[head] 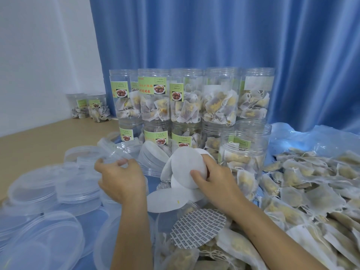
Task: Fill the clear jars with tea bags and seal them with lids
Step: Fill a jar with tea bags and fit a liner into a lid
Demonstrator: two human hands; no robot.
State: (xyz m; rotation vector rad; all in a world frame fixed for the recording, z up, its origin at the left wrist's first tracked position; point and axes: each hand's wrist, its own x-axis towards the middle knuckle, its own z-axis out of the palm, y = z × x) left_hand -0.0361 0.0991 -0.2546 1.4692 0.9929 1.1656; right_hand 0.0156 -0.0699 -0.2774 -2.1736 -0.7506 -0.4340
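Gripping one lid [113, 152] and several white discs [188, 168].

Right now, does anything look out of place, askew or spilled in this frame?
One round liner disc with a printed grey pattern lies loose on the heap of paper tea bags, apart from the white discs held by the right hand. Nothing else stands out.

Soft even daylight, blurred edges, wide-angle bowing

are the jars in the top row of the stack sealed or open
Open. The top-row jars show bare threaded rims with no lids, though tea bags fill them partway.
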